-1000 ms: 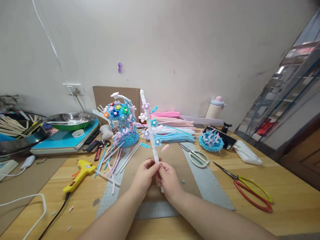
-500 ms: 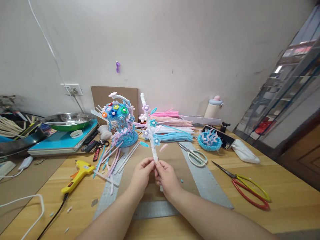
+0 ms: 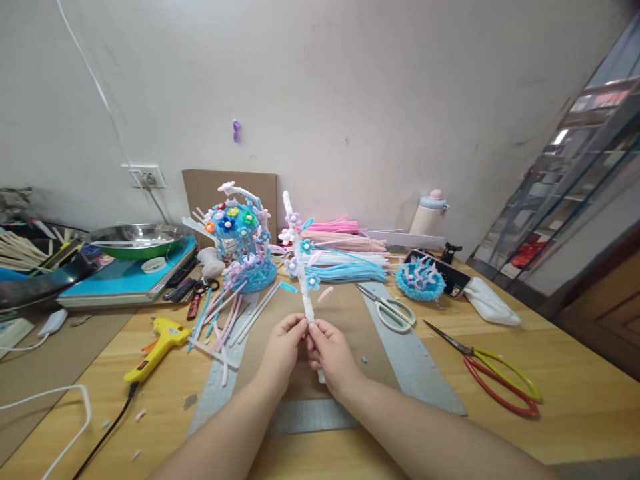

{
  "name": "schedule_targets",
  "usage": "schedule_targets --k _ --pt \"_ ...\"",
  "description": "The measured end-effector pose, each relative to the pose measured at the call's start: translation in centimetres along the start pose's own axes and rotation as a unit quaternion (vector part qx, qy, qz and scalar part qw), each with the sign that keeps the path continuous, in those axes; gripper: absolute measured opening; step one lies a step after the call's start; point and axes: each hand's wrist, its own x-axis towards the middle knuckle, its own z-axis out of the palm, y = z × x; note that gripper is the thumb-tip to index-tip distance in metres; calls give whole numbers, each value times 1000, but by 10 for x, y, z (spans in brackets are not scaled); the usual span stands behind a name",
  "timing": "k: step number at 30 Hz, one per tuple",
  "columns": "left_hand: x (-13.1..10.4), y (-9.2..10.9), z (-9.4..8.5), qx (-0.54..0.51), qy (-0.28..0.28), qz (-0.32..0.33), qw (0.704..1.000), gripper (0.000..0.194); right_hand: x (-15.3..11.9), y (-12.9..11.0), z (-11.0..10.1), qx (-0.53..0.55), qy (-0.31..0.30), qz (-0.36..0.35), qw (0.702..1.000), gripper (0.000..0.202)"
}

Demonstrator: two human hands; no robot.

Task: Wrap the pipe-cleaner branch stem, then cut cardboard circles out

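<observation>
Here: one white flowered stem (image 3: 302,273), slightly tilted, lower part gripped by the fingers of left hand (image 3: 283,347) and right hand (image 3: 332,351), above brown cardboard (image 3: 367,333).

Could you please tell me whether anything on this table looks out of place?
Yes, slightly: a pink scrap lies near the yellow glue gun, and a small blue bit lies on the brown board beside the right hand, both like stray litter.

Fingers (image 3: 317,333) hide part of the white stem (image 3: 306,299).
</observation>
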Motion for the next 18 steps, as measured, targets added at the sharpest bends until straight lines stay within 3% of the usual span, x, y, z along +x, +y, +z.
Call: schedule_targets --k 7,14,18 --pt "3 0 -3 40 22 23 999 22 -2 -2 4 0 -10 9 1000 34" --pt "3 -1 -7 65 12 3 998 28 -3 -4 6 -12 -34 7 999 30" --pt "4 5 -9 97 44 26 994 24 -1 -5 1 -52 -6 3 999 30"
